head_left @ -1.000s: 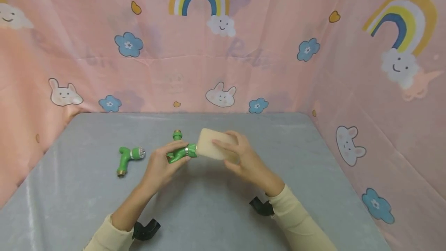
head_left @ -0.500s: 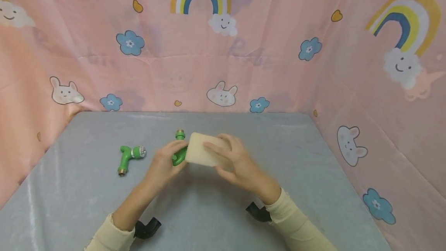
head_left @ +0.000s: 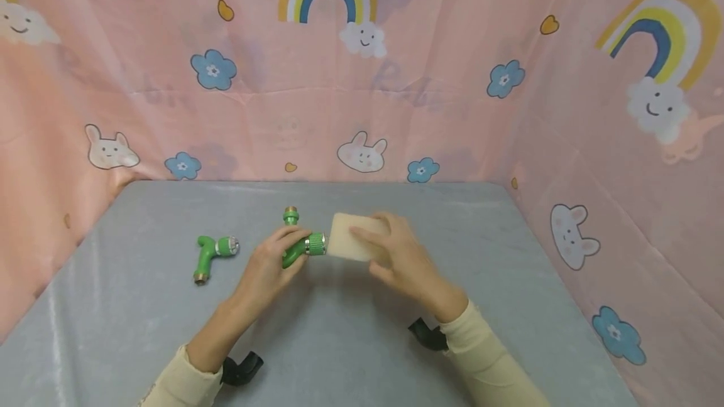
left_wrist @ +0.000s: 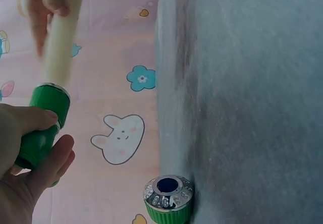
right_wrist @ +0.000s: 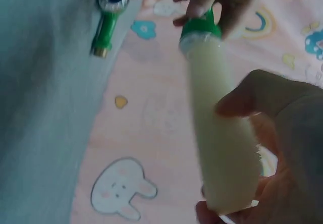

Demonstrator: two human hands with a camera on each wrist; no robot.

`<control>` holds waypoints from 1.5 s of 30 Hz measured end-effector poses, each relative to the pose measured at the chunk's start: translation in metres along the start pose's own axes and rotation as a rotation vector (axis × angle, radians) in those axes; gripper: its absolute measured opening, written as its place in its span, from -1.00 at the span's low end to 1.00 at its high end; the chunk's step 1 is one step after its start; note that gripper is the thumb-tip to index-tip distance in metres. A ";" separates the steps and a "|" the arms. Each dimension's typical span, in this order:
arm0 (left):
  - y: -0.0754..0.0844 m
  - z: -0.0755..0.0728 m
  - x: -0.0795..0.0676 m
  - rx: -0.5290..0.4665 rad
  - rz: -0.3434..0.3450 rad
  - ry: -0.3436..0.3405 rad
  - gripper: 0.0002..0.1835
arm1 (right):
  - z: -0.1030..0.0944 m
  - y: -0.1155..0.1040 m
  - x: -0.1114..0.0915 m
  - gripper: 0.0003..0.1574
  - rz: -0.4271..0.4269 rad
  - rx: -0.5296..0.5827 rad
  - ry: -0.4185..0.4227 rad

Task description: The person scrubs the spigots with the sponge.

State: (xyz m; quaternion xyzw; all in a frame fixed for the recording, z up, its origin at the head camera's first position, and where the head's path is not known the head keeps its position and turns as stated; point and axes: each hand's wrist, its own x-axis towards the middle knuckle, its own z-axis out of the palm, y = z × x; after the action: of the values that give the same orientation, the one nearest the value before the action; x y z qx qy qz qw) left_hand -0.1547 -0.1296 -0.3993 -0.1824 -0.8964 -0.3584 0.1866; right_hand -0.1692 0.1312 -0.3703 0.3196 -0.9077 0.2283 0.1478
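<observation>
In the head view, my left hand grips a green hose nozzle. Its ribbed head points right, and its brass-tipped end sticks up past the fingers; the palm side hides part of the body. My right hand holds a cream sponge between thumb and fingers. The sponge's end lies right at the nozzle's face; whether they touch I cannot tell. Blurred edges show on the sponge in the left wrist view. A second green hose nozzle lies on the table, left of my left hand.
A grey cloth covers the table. Pink patterned curtain hangs behind it and along the sides. Black angled pieces are fixed at both wrists.
My right hand moved the sponge left over the nozzle's head, then back right, baring the head again. The left hand kept its grip and shifted only slightly. The second nozzle stayed put.
</observation>
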 end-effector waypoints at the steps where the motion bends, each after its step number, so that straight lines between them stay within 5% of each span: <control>1: 0.000 0.000 0.000 -0.008 0.005 0.003 -0.54 | -0.002 0.004 0.000 -0.22 0.024 0.008 0.005; 5: -0.002 0.002 0.002 -0.036 0.047 0.002 -0.52 | -0.008 0.009 0.001 -0.15 0.054 0.137 0.041; 11: -0.002 0.007 -0.001 -0.093 0.085 -0.046 -0.45 | -0.002 -0.010 0.000 -0.15 -0.099 0.364 -0.015; 19: 0.001 0.011 -0.005 -0.162 0.026 -0.105 -0.46 | 0.000 -0.017 -0.003 -0.17 -0.082 0.347 -0.038; 27: -0.005 0.010 -0.004 -0.437 -0.033 -0.204 -0.53 | -0.006 -0.002 -0.001 -0.15 0.001 0.395 -0.085; 32: -0.005 0.007 -0.003 -0.605 -0.086 -0.229 -0.53 | -0.012 0.010 0.000 -0.11 0.043 0.405 -0.006; 35: -0.003 0.005 -0.004 -0.682 -0.087 -0.248 -0.53 | -0.011 0.008 0.000 -0.12 0.019 0.426 0.041; 40: 0.001 0.006 -0.003 -0.773 -0.078 -0.314 -0.45 | 0.000 -0.007 -0.002 -0.16 -0.071 0.513 -0.010; 45: 0.003 0.007 -0.002 -0.784 -0.150 -0.291 -0.45 | 0.004 -0.015 -0.001 -0.15 -0.076 0.523 -0.018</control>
State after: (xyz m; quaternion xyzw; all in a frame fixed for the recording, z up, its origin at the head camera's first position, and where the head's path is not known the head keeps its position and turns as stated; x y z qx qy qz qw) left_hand -0.1534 -0.1234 -0.4030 -0.2224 -0.7202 -0.6551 -0.0519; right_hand -0.1594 0.1195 -0.3697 0.3827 -0.8066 0.4465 0.0604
